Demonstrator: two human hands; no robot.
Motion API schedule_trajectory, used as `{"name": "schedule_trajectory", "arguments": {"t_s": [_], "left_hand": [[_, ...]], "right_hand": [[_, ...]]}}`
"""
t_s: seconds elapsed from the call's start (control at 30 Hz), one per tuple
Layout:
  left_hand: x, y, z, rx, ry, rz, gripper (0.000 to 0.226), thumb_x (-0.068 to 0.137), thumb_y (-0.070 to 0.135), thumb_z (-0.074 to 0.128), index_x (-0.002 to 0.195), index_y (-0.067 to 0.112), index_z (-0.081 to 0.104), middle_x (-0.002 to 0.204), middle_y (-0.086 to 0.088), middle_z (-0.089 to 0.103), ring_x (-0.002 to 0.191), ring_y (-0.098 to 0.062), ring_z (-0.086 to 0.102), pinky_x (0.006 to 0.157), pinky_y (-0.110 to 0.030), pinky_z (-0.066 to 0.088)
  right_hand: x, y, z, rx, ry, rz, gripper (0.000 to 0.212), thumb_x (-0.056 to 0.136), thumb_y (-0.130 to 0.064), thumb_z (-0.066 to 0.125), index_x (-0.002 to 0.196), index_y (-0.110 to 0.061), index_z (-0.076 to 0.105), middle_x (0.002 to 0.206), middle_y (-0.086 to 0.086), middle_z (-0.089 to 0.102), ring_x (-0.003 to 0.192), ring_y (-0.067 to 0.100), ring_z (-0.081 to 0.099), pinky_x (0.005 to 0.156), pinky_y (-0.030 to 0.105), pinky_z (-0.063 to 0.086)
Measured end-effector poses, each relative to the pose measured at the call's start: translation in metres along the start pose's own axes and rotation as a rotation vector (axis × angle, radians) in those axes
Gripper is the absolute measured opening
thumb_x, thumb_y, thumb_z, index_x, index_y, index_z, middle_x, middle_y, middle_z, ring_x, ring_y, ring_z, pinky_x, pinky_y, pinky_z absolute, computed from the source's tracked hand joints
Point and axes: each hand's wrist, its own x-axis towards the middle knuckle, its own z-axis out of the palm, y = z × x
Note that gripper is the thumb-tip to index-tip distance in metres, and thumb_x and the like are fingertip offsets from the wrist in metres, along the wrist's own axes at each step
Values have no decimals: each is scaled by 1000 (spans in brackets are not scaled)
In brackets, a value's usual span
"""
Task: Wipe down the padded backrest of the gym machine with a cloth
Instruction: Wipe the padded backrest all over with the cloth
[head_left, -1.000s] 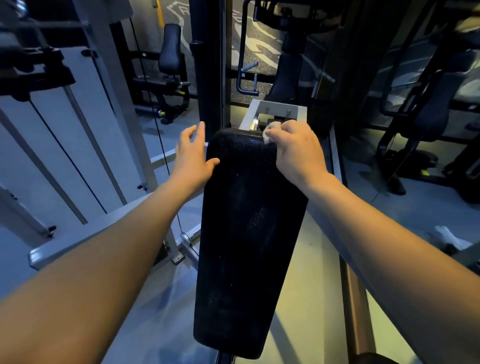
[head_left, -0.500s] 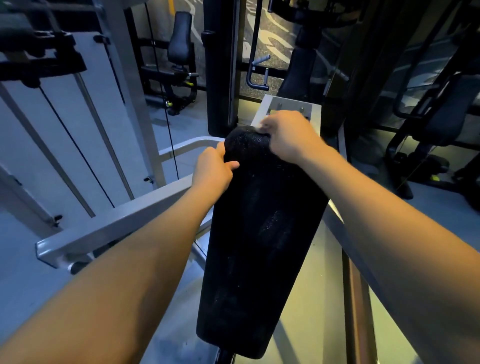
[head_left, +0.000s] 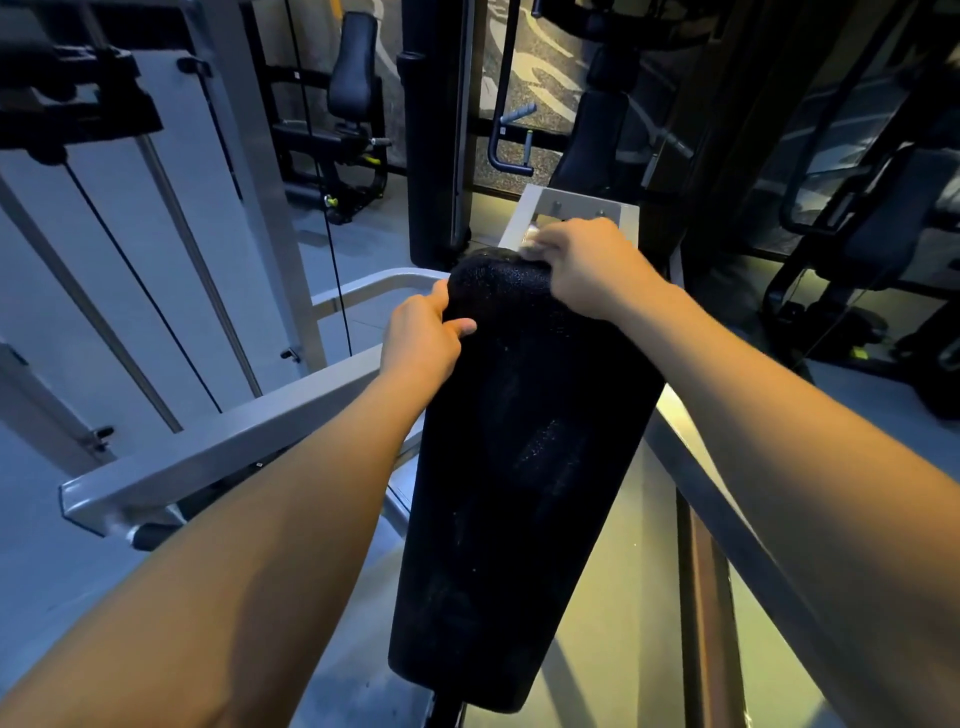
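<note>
Black backrest (head_left: 519, 467): left hand (head_left: 421, 338) grips edge; right hand (head_left: 592, 270) clutches cloth (head_left: 530, 245) atop.

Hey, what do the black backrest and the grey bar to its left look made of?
The backrest: likely vinyl or faux leather over padding, matte black; fine pebbled grain catches the light. The bar: probably painted steel, smooth light grey; straight square-edged tube with a flat end.

No text, label, brand, number or sign is legible anywhere in view.
</note>
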Motion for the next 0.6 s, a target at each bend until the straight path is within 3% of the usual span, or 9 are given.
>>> {"name": "schedule_trajectory", "arguments": {"t_s": [0.07, 0.13, 0.2, 0.3, 0.37, 0.43, 0.5, 0.6], "left_hand": [[1, -2, 3, -15, 20, -5, 56, 97, 25, 66, 148, 34, 47, 121, -6, 67, 105, -29, 64, 89, -49, 56], [1, -3, 5, -23, 33, -1, 54, 97, 22, 65, 147, 32, 48, 116, -3, 68, 104, -28, 64, 87, -47, 56], [2, -6, 6, -35, 31, 16, 49, 98, 13, 61, 141, 34, 52, 94, 10, 66, 96, -23, 64, 80, -41, 56], [2, -10, 4, -49, 32, 20, 50, 97, 7, 56, 136, 38, 54, 84, 16, 63, 85, -14, 63, 70, -35, 52], [1, -8, 3, -63, 15, 17, 46, 98, 13, 60, 135, 40, 56, 91, 11, 65, 87, -17, 63, 68, -34, 50], [1, -7, 2, -69, 6, 30, 45, 96, 23, 65, 138, 38, 55, 105, -1, 69, 97, -25, 65, 79, -40, 55], [2, -7, 3, -53, 5, 27, 49, 96, 27, 67, 142, 36, 53, 116, -7, 69, 106, -30, 64, 90, -46, 56], [3, -6, 3, -30, 10, 11, 50, 97, 25, 66, 144, 33, 51, 119, -9, 68, 110, -30, 62, 93, -46, 54]], "right_hand": [[-10, 7, 4, -28, 52, 45, 29, 95, -2, 50, 111, -11, 72, 111, 18, 73, 106, 42, 62, 86, 46, 56], [-8, -9, 13, 7, 85, 18, 37, 90, 2, 49, 117, -11, 70, 112, 18, 72, 108, 41, 63, 89, 48, 55], [-1, -33, 23, 55, 98, -54, 42, 91, 3, 51, 126, -13, 66, 119, 11, 71, 113, 34, 63, 94, 41, 52], [5, -44, 30, -16, 99, -215, 39, 92, -1, 54, 127, -15, 64, 120, 4, 67, 111, 29, 62, 82, 30, 43], [0, -25, 24, -77, 96, -288, 41, 94, -2, 51, 129, -17, 64, 123, 5, 67, 112, 30, 62, 84, 37, 50], [-16, 0, 21, -144, 148, -328, 42, 93, 2, 51, 130, -15, 63, 123, 8, 66, 110, 34, 62, 85, 45, 54], [-39, 20, 22, -198, 216, -352, 38, 90, 8, 51, 123, -8, 62, 117, 12, 64, 104, 37, 60, 84, 46, 53], [-54, 18, 34, -236, 280, -395, 36, 84, 15, 50, 113, 0, 63, 130, 17, 61, 118, 38, 56, 108, 43, 45]]}}
